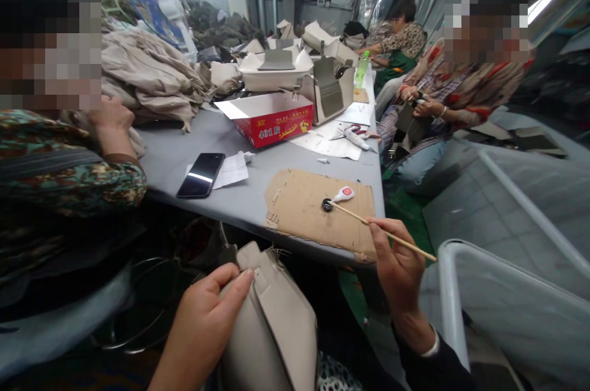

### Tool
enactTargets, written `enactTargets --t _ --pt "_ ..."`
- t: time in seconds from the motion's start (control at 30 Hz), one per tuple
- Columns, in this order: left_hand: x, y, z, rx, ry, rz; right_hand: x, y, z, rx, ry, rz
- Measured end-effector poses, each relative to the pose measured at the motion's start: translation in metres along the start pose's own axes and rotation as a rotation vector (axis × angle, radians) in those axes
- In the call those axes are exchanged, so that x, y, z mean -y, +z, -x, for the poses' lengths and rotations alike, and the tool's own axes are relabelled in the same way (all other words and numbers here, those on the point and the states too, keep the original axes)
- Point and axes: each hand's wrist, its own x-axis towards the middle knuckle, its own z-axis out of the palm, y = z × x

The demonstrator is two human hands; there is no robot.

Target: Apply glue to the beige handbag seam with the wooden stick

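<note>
My left hand (205, 323) grips the top edge of a beige leather bag (276, 323) held in my lap below the table edge. My right hand (399, 271) holds a thin wooden stick (382, 232); its far tip touches a small black dab (327, 205) on a piece of brown cardboard (299, 206) lying at the table's near edge. A small white tube with a red label (343, 195) lies on the cardboard beside the dab.
On the grey table (184, 151) lie a black phone (201, 174) on white paper, a red box (271, 117), scissors (354, 133) and heaps of beige bags. One person sits close at my left, another at my right, a third farther back. A white rail (449, 292) stands at my right.
</note>
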Motion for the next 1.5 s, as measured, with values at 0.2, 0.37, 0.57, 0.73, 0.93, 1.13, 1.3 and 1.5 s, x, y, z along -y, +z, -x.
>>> enactTargets --t 0.2,0.37,0.57,0.73,0.93,1.13,1.3,1.5 --pt "-0.004 0.003 0.002 -0.043 -0.034 0.045 -0.020 0.004 -0.013 0.121 -0.084 0.150" --pt "0.007 0.002 -0.004 -0.040 0.006 0.024 -0.025 0.010 -0.020 0.183 -0.134 0.143" --pt "0.001 0.000 -0.001 0.007 -0.018 0.016 -0.020 -0.001 -0.013 0.072 -0.073 0.147" --pt "-0.003 0.002 0.001 0.005 -0.047 0.070 0.005 0.001 0.019 0.076 0.132 -0.196" --pt "-0.002 0.001 0.002 0.006 -0.045 0.110 0.026 0.032 0.069 0.300 0.292 -0.695" --pt "0.004 -0.002 0.002 0.036 -0.086 0.177 0.025 0.043 0.080 0.317 0.362 -0.732" --pt "0.005 -0.003 0.004 0.057 -0.134 0.237 0.025 0.044 0.081 0.323 0.399 -0.712" --pt "0.009 -0.003 0.004 0.065 -0.164 0.310 0.017 0.046 0.091 0.342 0.499 -0.727"
